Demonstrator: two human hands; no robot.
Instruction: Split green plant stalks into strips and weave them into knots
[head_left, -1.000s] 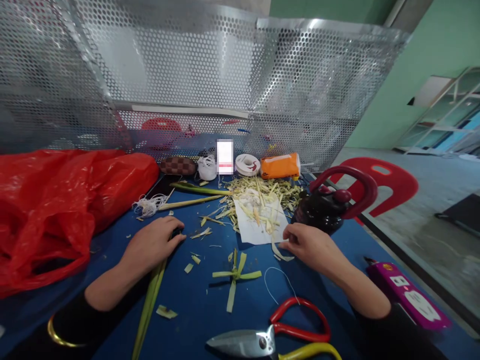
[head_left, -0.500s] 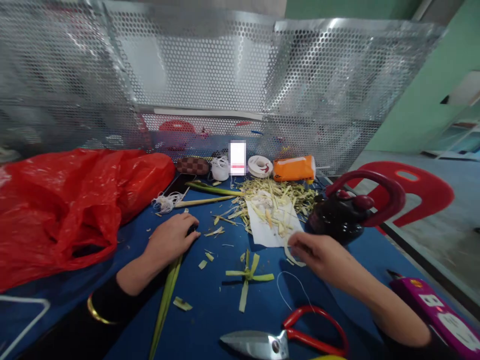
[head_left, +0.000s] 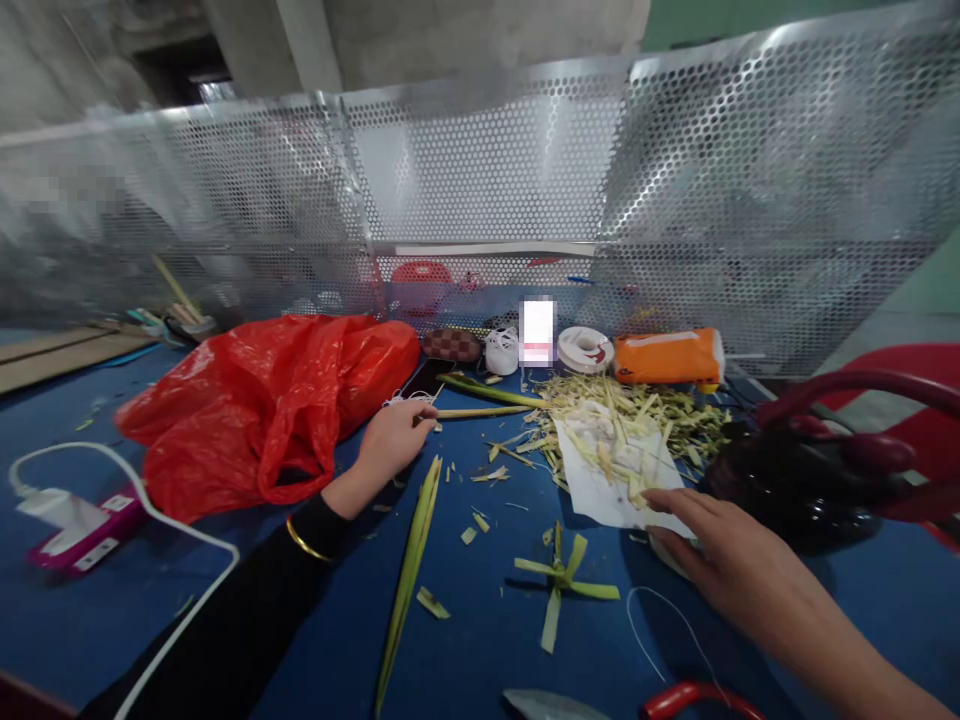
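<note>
My left hand (head_left: pixel 391 442) is at the tangle of white thread (head_left: pixel 411 397), fingers curled together over its near side; what they hold, if anything, is hidden. A long green leaf strip (head_left: pixel 409 585) lies below that hand, apart from it. My right hand (head_left: pixel 724 545) hovers by the near right corner of the white paper (head_left: pixel 592 495), thumb and fingers apart. Under its thumb shows part of a pale curved strip (head_left: pixel 669 553). Between the hands lies a knotted cross of leaf strips (head_left: pixel 561 574). A loop of thin white thread (head_left: pixel 679 608) is beside it.
Scissors with red handles (head_left: pixel 694 697) lie at the front edge of view. A dark kettle (head_left: pixel 799 490) stands right, a red plastic bag (head_left: pixel 247 400) left. Leaf scraps (head_left: pixel 679 425), a ribbon roll (head_left: pixel 585 350) and an orange packet (head_left: pixel 667 357) sit at the back.
My left hand has moved away from the leaf strip, forward to the thread tangle. My right hand's fingers have spread apart. The view has turned left, bringing in a purple power strip.
</note>
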